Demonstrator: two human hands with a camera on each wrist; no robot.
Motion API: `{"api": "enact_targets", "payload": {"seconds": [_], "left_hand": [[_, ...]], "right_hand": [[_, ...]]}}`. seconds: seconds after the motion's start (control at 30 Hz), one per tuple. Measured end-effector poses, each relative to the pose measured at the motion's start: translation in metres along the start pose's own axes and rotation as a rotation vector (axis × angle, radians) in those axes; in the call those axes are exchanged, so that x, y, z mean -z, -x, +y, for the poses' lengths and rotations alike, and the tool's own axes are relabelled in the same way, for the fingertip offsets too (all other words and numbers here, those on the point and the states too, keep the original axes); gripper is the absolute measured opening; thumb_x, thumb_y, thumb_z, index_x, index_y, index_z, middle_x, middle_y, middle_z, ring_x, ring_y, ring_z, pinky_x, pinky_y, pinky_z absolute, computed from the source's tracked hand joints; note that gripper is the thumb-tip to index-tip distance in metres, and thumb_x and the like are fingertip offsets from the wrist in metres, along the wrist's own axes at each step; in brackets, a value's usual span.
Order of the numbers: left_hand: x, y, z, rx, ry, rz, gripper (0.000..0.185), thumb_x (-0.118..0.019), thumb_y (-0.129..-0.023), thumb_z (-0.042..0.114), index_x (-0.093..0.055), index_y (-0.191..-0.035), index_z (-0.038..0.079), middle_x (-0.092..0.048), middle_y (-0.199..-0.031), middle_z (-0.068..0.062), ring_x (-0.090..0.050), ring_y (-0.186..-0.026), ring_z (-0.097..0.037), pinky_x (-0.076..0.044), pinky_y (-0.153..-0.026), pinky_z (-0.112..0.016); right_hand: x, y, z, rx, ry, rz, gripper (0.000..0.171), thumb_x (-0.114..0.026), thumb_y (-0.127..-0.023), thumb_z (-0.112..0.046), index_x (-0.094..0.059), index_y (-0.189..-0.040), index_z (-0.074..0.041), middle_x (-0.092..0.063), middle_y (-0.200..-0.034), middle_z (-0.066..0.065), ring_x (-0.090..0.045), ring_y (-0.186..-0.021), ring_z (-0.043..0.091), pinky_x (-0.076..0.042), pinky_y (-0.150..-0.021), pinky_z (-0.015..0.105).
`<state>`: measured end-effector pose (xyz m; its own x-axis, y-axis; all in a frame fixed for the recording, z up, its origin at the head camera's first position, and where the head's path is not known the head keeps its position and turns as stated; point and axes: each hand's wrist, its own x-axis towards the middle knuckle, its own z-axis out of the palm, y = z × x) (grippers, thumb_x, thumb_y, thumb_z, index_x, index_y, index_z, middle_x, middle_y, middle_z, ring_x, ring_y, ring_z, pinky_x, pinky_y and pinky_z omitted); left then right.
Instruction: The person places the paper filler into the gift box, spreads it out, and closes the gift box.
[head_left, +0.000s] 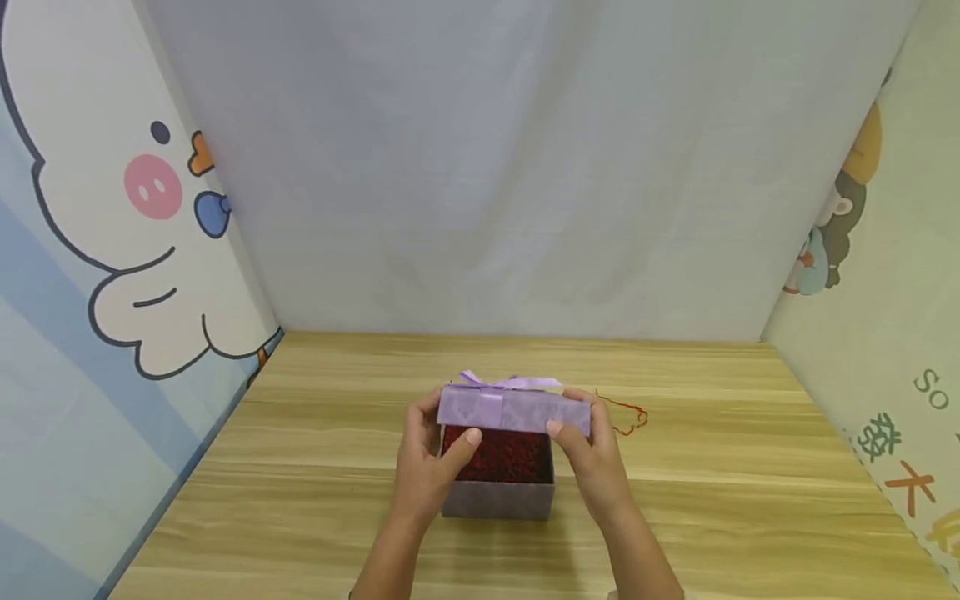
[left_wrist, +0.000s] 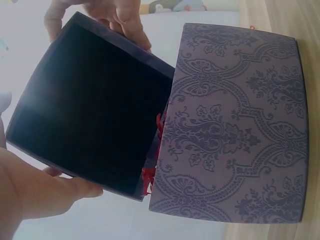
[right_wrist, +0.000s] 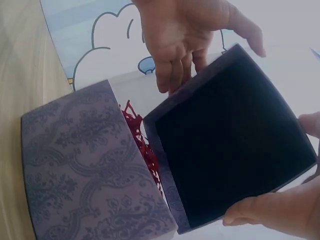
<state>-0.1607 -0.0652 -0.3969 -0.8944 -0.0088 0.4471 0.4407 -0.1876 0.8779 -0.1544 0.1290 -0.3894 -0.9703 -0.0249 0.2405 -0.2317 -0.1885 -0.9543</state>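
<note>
I've got the purple lid [head_left: 513,408] lifted off the box [head_left: 498,497], holding it by both ends just above the opening and tilted toward me. My left hand [head_left: 430,467] is on its left end with the thumb curled onto the front edge, and my right hand [head_left: 592,454] grips the right end the same way. There's a lilac ribbon bow [head_left: 501,382] on top of the lid. Inside the box you can see red shredded paper filling [head_left: 498,457]. A loose red strand [head_left: 628,416] lies on the wooden surface [head_left: 712,500] just right of my right hand. Cartoon panels [head_left: 112,250] stand on both sides.
</note>
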Motion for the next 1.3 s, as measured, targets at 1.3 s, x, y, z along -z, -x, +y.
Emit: {"api": "enact_targets", "payload": {"seconds": [1.3], "left_hand": [[0.006, 0.011, 0.002, 0.071, -0.390, -0.121, 0.090, -0.077, -0.077, 0.016, -0.022, -0.149, 0.010, -0.018, -0.152, -0.008, -0.020, -0.135, -0.025, -0.019, -0.106, -0.049]], "right_hand": [[0.006, 0.003, 0.030, 0.089, 0.359, 0.010, 0.105, -0.086, -0.065, -0.015, -0.022, -0.149, -0.010, -0.023, -0.149, 0.013, -0.029, -0.130, 0.029, -0.023, -0.104, 0.048]]}}
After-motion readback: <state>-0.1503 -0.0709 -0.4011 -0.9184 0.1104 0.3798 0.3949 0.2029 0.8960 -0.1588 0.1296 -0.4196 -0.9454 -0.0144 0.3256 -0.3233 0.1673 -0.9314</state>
